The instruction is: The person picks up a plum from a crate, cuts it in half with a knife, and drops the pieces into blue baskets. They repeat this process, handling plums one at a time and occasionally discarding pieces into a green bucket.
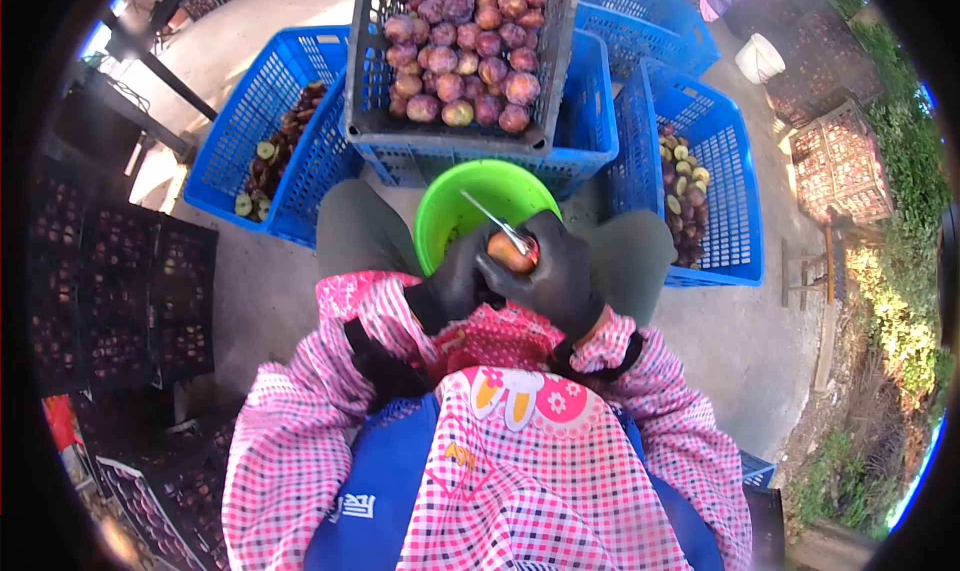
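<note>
A reddish plum [511,255] sits between my two black-gloved hands, above a bright green bucket [435,206] that stands between my knees. My left hand [463,274] is closed around the plum from the left. From the right, my right hand [562,276] wraps over, its thumb lying along the plum's near side. A thin silver knife [490,213] slants from the upper left down to the plum, its lower end in my right hand's grip. A bit of red shows where knife and plum meet. The gloved fingers are partly hidden behind the fruit.
A black crate [362,91] of whole plums rests on a blue crate [400,166] ahead. Blue crates at left [225,156] and right [735,206] hold cut fruit. A white bucket [760,59] stands farther right. Stacked dark crates [120,291] line the left.
</note>
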The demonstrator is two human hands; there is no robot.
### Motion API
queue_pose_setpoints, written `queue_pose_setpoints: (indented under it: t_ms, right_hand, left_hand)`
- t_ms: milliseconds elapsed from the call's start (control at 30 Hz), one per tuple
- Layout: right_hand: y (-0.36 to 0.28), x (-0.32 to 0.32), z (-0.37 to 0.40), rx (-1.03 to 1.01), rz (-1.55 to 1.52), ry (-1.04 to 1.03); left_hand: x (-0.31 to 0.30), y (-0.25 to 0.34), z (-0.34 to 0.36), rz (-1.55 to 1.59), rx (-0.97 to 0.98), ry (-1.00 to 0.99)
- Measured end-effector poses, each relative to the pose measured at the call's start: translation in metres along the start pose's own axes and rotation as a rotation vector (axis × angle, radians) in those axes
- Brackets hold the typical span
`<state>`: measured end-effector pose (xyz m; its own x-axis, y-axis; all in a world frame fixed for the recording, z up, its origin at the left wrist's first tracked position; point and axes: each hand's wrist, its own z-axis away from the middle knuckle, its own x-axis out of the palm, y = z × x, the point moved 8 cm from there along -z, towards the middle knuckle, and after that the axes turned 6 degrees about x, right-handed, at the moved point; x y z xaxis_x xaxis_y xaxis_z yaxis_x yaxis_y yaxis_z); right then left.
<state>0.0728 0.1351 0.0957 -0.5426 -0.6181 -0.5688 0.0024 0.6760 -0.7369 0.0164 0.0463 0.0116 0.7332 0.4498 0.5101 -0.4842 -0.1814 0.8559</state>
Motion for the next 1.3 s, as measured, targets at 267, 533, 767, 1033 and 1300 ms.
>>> queue_pose_setpoints:
  t_ms: [267,533,767,1033,1300]
  right_hand:
    - [0.078,0.020,-0.015,0.660,-0.934,-0.309]
    - [0.060,0.018,-0.024,0.265,-0.496,-0.281]
    - [0.059,0.011,-0.032,0.279,-0.212,-0.302]
    - [0.036,0.040,-0.008,0.065,0.156,-0.220]
    - [0.076,-0.182,-0.063,0.174,0.570,0.563]
  left_hand:
    - [0.012,-0.006,-0.020,0.192,-0.280,-0.267]
    - [-0.003,-0.028,-0.020,0.764,-0.300,0.365]
    - [-0.009,-0.022,-0.015,0.183,-0.082,0.170]
    - [-0.028,-0.034,-0.042,0.750,0.021,0.066]
    - [-0.180,0.189,0.016,-1.169,0.746,0.939]
